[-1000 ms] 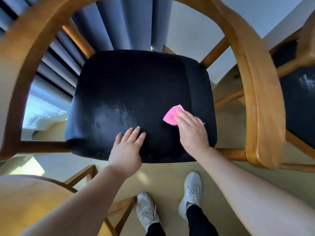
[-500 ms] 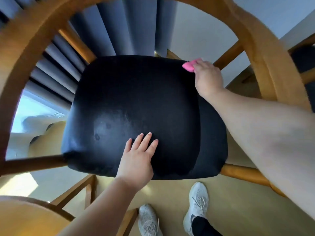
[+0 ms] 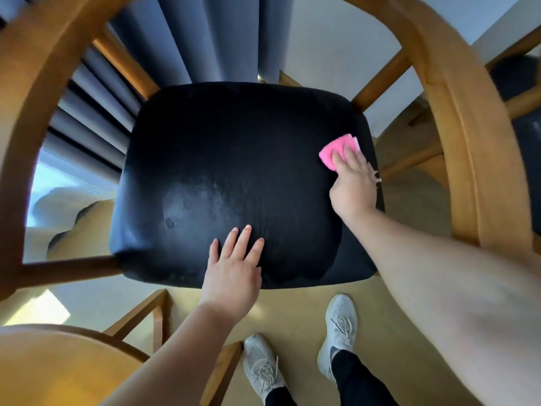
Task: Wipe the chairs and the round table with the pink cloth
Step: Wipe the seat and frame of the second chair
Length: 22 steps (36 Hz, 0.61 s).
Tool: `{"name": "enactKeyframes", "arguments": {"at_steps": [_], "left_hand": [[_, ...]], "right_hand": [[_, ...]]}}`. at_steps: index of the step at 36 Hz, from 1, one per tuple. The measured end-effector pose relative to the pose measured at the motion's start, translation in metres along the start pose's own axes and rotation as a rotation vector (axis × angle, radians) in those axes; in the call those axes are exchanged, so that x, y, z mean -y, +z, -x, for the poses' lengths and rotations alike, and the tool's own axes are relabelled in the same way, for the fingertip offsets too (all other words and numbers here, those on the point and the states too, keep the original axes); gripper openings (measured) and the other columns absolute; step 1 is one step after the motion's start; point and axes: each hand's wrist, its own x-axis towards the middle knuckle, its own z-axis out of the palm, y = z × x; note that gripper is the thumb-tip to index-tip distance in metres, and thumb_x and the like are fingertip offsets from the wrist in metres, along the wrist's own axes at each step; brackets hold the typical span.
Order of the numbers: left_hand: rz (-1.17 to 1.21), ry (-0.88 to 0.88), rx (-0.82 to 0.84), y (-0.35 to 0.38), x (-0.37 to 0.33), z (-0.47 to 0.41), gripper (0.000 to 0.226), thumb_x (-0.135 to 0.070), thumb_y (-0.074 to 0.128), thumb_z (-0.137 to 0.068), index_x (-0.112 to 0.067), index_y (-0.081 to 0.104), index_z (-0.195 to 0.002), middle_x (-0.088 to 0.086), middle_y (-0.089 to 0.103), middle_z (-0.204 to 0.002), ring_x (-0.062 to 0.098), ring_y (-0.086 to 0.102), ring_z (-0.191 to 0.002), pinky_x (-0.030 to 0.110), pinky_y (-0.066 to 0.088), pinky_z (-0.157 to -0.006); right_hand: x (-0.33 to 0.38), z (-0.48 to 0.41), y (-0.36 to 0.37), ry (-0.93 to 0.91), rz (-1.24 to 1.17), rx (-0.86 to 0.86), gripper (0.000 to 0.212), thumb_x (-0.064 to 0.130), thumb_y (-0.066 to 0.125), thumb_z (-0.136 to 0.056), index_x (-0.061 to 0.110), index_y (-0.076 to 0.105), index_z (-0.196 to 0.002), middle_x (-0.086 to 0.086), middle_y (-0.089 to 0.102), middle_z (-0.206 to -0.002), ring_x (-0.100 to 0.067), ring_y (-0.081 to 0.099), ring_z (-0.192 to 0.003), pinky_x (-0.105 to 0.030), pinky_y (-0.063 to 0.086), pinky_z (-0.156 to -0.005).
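From the head camera, you look straight down onto a chair with a black padded seat (image 3: pixel 234 159) inside a curved wooden frame (image 3: pixel 459 118). Your right hand (image 3: pixel 352 183) lies on the right side of the seat, close to its right edge and about halfway back. Its fingers are stretched out fairly straight on top of the pink cloth (image 3: pixel 329 152), pressing it flat against the upholstery rather than curling round it. The cloth sticks out from under the fingertips toward the back of the seat.

Your left hand (image 3: pixel 234 268) rests palm down near the front edge of the seat, a little left of centre. Its fingers are straight and slightly spread, and it holds nothing.

The rim of the round table (image 3: pixel 44 367) shows at the lower left, well apart from the cloth. A second chair (image 3: pixel 524 92) with a dark seat stands just beside the first, at the right edge. Grey curtains (image 3: pixel 205 33) hang behind the chair back. Your two light grey shoes (image 3: pixel 260 367) stand on the pale floor below the seat front.
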Motion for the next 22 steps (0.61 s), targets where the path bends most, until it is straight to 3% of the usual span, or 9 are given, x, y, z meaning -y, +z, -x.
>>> {"name": "enactKeyframes", "arguments": {"at_steps": [3, 8, 12, 18, 22], "left_hand": [[-0.018, 0.005, -0.027, 0.001, 0.003, 0.002, 0.053, -0.033, 0.049, -0.095, -0.025, 0.036, -0.145, 0.007, 0.021, -0.157, 0.029, 0.016, -0.145, 0.05, 0.016, -0.114], [-0.038, 0.033, 0.008, 0.004, 0.008, 0.001, 0.056, -0.034, 0.034, -0.1, -0.028, 0.012, -0.151, 0.003, -0.002, -0.16, 0.024, -0.005, -0.146, 0.046, 0.004, -0.118], [-0.039, 0.026, 0.036, 0.002, 0.007, -0.001, 0.056, -0.034, 0.032, -0.101, -0.03, 0.007, -0.151, 0.001, -0.006, -0.16, 0.023, -0.007, -0.146, 0.045, 0.003, -0.118], [-0.001, 0.036, 0.068, -0.006, 0.008, -0.004, 0.058, -0.032, 0.039, -0.099, -0.03, 0.013, -0.151, 0.0, 0.0, -0.16, 0.022, -0.001, -0.146, 0.043, 0.008, -0.118], [0.029, 0.023, 0.082, -0.008, 0.008, -0.005, 0.058, -0.031, 0.043, -0.098, -0.03, 0.017, -0.15, -0.001, 0.005, -0.159, 0.022, 0.002, -0.146, 0.043, 0.011, -0.118]], "right_hand": [[0.003, 0.035, 0.009, 0.029, -0.021, -0.055, 0.069, -0.009, 0.049, -0.083, 0.016, 0.041, -0.146, -0.005, 0.027, -0.158, -0.025, 0.016, -0.148, -0.042, 0.014, -0.12], [0.001, 0.091, 0.02, -0.011, -0.021, -0.124, 0.067, -0.015, 0.056, -0.074, 0.009, 0.053, -0.136, -0.01, 0.042, -0.15, -0.032, 0.03, -0.142, -0.05, 0.028, -0.114], [-0.001, 0.13, 0.029, -0.024, -0.024, -0.155, 0.07, -0.019, 0.059, -0.068, 0.008, 0.056, -0.133, -0.01, 0.048, -0.145, -0.033, 0.038, -0.138, -0.051, 0.034, -0.11], [-0.007, 0.177, 0.04, -0.061, -0.059, -0.156, 0.073, -0.021, 0.06, -0.071, 0.008, 0.051, -0.137, -0.009, 0.044, -0.148, -0.028, 0.03, -0.141, -0.048, 0.03, -0.113], [-0.012, 0.207, 0.041, -0.084, -0.113, -0.119, 0.082, -0.026, 0.061, -0.066, 0.01, 0.049, -0.139, -0.005, 0.042, -0.15, -0.026, 0.029, -0.142, -0.054, 0.038, -0.107]]}}
